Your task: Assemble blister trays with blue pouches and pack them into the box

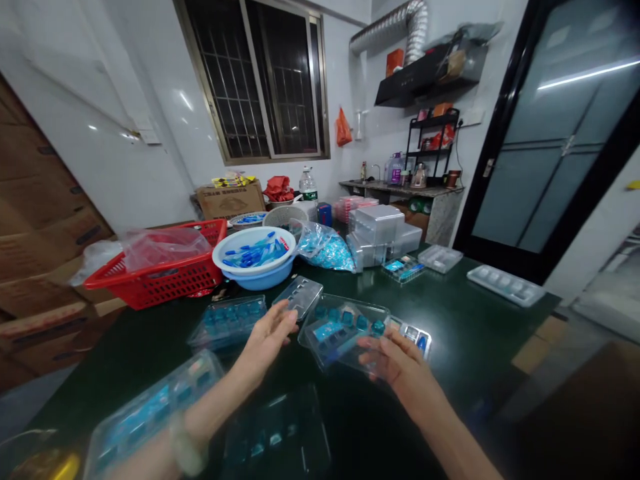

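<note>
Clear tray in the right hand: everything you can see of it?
The clear plastic tray is thin and moulded, with rows of pockets, several holding blue pieces; glare hides some detail. It is tilted, raised above the dark green table. The right hand holds its near right edge, fingers overlapping the plastic. The left hand is open by its left end; contact there is hard to tell.

Bright light glares off the tabletop [465, 313], edges warped.
</note>
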The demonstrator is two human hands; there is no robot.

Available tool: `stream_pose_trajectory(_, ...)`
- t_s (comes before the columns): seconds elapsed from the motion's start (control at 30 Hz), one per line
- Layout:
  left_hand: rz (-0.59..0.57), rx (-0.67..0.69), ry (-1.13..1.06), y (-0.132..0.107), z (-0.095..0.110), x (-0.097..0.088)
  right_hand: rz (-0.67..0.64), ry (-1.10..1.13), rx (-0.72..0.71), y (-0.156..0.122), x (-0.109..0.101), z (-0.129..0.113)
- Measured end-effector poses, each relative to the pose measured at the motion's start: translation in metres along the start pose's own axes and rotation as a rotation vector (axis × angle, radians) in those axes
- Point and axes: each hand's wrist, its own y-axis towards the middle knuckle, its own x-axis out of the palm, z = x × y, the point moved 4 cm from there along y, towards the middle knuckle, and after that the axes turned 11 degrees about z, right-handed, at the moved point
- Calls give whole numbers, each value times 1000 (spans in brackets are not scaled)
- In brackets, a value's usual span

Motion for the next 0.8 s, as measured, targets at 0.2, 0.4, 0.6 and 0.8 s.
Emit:
stream_pose_trajectory(0.2, -225, -337, -348, -23, -20, 42, 60, 46, 12, -21, -14, 14)
stream_pose_trajectory(0.4, -148, -566, -715, -41, -33, 63, 93, 100, -34, -43, 3, 30)
stream_pose_trajectory(0.6, -12, -547, -657, -35, -36, 49, 136, -380, -220, -55, -11, 20)
stream_pose_trajectory(0.8, -13, -528, -551, -16, -32, 49, 372, -802, -605, -58, -64, -8)
